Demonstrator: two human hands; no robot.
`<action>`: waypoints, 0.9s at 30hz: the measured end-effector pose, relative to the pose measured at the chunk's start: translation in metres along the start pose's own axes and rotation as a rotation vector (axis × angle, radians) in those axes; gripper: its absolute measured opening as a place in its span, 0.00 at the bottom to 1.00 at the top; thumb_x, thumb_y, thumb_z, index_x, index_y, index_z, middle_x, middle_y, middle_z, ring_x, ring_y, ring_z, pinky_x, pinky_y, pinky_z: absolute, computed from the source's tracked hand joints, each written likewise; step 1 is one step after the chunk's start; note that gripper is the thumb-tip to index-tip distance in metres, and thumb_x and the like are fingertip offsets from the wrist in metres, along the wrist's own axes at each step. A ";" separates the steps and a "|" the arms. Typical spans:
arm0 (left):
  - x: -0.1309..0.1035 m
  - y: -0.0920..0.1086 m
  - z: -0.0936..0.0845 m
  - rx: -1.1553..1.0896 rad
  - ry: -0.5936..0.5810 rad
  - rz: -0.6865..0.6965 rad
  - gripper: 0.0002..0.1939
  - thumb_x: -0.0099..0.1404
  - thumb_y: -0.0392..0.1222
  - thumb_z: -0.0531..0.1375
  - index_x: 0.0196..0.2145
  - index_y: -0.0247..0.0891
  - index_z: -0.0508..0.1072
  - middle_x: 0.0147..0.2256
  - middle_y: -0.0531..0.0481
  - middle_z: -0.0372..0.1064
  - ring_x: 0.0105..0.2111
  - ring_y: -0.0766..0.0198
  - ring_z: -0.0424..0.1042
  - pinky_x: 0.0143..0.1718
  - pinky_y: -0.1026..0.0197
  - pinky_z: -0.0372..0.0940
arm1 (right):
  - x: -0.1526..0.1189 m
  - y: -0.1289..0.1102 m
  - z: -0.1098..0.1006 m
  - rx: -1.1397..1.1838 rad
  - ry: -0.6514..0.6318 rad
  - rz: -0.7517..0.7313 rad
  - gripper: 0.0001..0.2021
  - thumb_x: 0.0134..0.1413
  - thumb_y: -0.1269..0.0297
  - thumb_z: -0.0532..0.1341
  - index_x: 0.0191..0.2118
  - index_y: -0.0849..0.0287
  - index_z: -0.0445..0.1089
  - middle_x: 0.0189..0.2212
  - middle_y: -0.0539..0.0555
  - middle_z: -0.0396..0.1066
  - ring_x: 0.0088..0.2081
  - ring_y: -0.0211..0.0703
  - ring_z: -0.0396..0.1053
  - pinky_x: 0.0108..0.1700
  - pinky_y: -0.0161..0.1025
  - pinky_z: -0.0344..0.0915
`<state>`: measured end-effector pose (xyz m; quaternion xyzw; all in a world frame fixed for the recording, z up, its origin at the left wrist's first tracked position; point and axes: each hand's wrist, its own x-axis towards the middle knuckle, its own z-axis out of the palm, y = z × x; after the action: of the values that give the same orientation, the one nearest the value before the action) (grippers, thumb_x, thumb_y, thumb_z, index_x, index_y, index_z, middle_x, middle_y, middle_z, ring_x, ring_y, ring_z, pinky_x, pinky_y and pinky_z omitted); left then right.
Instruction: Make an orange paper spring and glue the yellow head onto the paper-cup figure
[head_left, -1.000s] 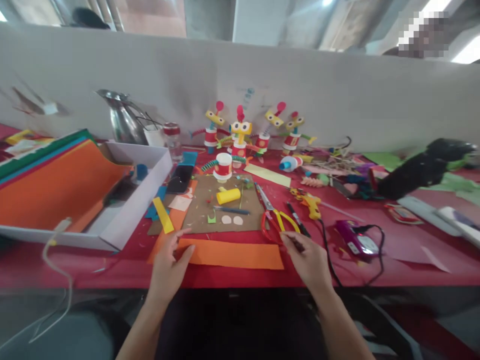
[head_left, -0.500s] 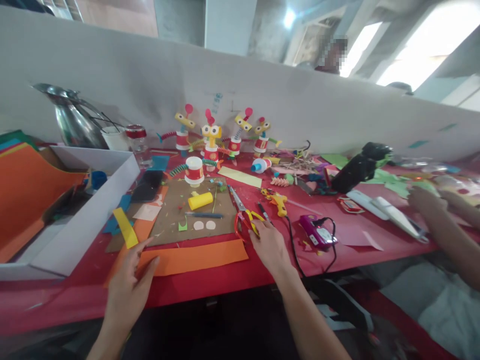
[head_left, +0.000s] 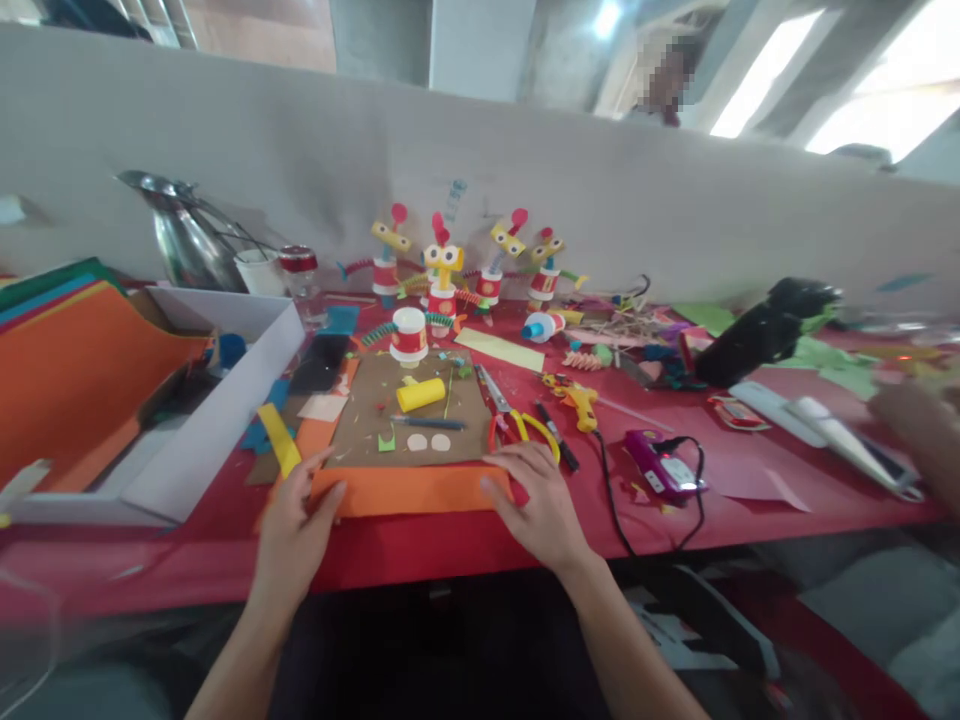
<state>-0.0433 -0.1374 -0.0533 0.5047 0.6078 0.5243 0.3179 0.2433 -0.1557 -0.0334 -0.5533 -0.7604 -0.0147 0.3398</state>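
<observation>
Head view: my right hand (head_left: 546, 515) has left the scissors (head_left: 495, 392); now it and my left hand (head_left: 289, 540), fingers half-curled, hold one orange strip (head_left: 420, 492) by two ends.

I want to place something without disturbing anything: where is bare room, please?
The red surface lies bare before the orange strip between the left hand and right hand, and between the white box and left hand. Crowded: cardboard, figures behind, scrap pile.
</observation>
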 end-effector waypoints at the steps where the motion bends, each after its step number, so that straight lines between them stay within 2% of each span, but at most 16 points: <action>1: 0.000 0.002 0.002 0.030 -0.017 0.015 0.26 0.55 0.48 0.63 0.51 0.39 0.70 0.45 0.44 0.71 0.46 0.55 0.70 0.45 0.54 0.68 | -0.004 -0.008 0.002 0.047 -0.069 -0.059 0.14 0.55 0.60 0.62 0.47 0.55 0.71 0.46 0.56 0.71 0.52 0.50 0.64 0.55 0.49 0.61; 3: 0.000 0.003 0.004 0.068 -0.039 0.039 0.25 0.57 0.47 0.61 0.52 0.39 0.69 0.44 0.45 0.71 0.45 0.56 0.71 0.46 0.55 0.67 | -0.010 -0.020 0.007 0.080 -0.179 -0.130 0.18 0.53 0.60 0.63 0.50 0.54 0.70 0.51 0.56 0.70 0.56 0.52 0.60 0.57 0.51 0.58; 5: -0.001 0.002 0.004 0.092 -0.049 0.058 0.25 0.58 0.46 0.60 0.53 0.38 0.68 0.44 0.44 0.71 0.44 0.57 0.71 0.46 0.55 0.67 | -0.012 -0.028 0.013 0.079 -0.216 -0.138 0.18 0.54 0.62 0.62 0.52 0.55 0.69 0.51 0.56 0.70 0.56 0.52 0.61 0.56 0.52 0.58; 10: -0.003 0.001 -0.003 0.224 -0.052 0.126 0.21 0.61 0.43 0.58 0.52 0.39 0.68 0.48 0.44 0.70 0.48 0.57 0.69 0.49 0.55 0.64 | -0.004 -0.028 0.023 0.044 -0.245 -0.167 0.11 0.58 0.69 0.57 0.46 0.56 0.73 0.43 0.55 0.74 0.45 0.48 0.68 0.49 0.48 0.62; 12: -0.006 0.002 -0.004 0.324 -0.020 0.200 0.19 0.62 0.42 0.56 0.51 0.39 0.70 0.49 0.43 0.68 0.50 0.56 0.67 0.50 0.54 0.63 | -0.002 -0.027 0.024 0.031 -0.248 -0.182 0.11 0.59 0.70 0.56 0.43 0.55 0.74 0.41 0.55 0.74 0.43 0.47 0.68 0.48 0.47 0.63; 15: -0.012 0.007 -0.001 0.517 0.051 0.412 0.15 0.63 0.40 0.57 0.47 0.40 0.74 0.52 0.41 0.65 0.54 0.52 0.64 0.55 0.48 0.58 | -0.003 -0.026 0.025 0.039 -0.235 -0.180 0.11 0.60 0.69 0.56 0.43 0.55 0.74 0.42 0.55 0.74 0.44 0.47 0.68 0.47 0.46 0.63; 17: -0.017 0.011 0.004 0.615 -0.046 0.591 0.12 0.62 0.40 0.58 0.44 0.42 0.76 0.53 0.43 0.66 0.55 0.50 0.62 0.57 0.44 0.55 | -0.005 -0.027 0.025 0.051 -0.227 -0.166 0.10 0.61 0.67 0.56 0.43 0.55 0.74 0.42 0.55 0.74 0.44 0.47 0.68 0.48 0.46 0.63; 20: -0.021 0.016 0.011 0.670 -0.356 0.788 0.12 0.63 0.41 0.58 0.44 0.41 0.75 0.48 0.46 0.73 0.51 0.54 0.67 0.54 0.49 0.60 | -0.005 -0.028 0.025 0.056 -0.230 -0.152 0.10 0.61 0.65 0.56 0.44 0.55 0.74 0.42 0.56 0.73 0.44 0.47 0.67 0.48 0.46 0.63; 21: -0.021 0.019 0.013 0.692 -0.426 0.829 0.12 0.64 0.41 0.57 0.45 0.39 0.75 0.46 0.46 0.74 0.49 0.56 0.69 0.52 0.51 0.62 | -0.005 -0.027 0.024 0.056 -0.234 -0.153 0.10 0.61 0.65 0.56 0.44 0.56 0.74 0.42 0.56 0.73 0.44 0.47 0.67 0.48 0.46 0.63; 23: -0.020 0.024 0.017 0.777 -0.501 0.885 0.12 0.66 0.38 0.55 0.43 0.36 0.75 0.43 0.45 0.75 0.45 0.58 0.71 0.48 0.54 0.65 | -0.005 -0.027 0.024 0.057 -0.240 -0.161 0.10 0.60 0.65 0.57 0.44 0.56 0.74 0.42 0.56 0.73 0.44 0.47 0.67 0.48 0.46 0.63; 27: -0.017 0.040 0.022 1.028 -0.627 0.963 0.09 0.64 0.30 0.53 0.34 0.34 0.74 0.33 0.44 0.73 0.34 0.58 0.72 0.37 0.56 0.66 | -0.006 -0.026 0.025 0.055 -0.232 -0.163 0.10 0.59 0.65 0.58 0.45 0.56 0.74 0.43 0.56 0.73 0.45 0.48 0.67 0.48 0.46 0.63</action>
<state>-0.0068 -0.1483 -0.0231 0.9227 0.3698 0.0890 -0.0622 0.2100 -0.1606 -0.0468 -0.4783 -0.8371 0.0426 0.2621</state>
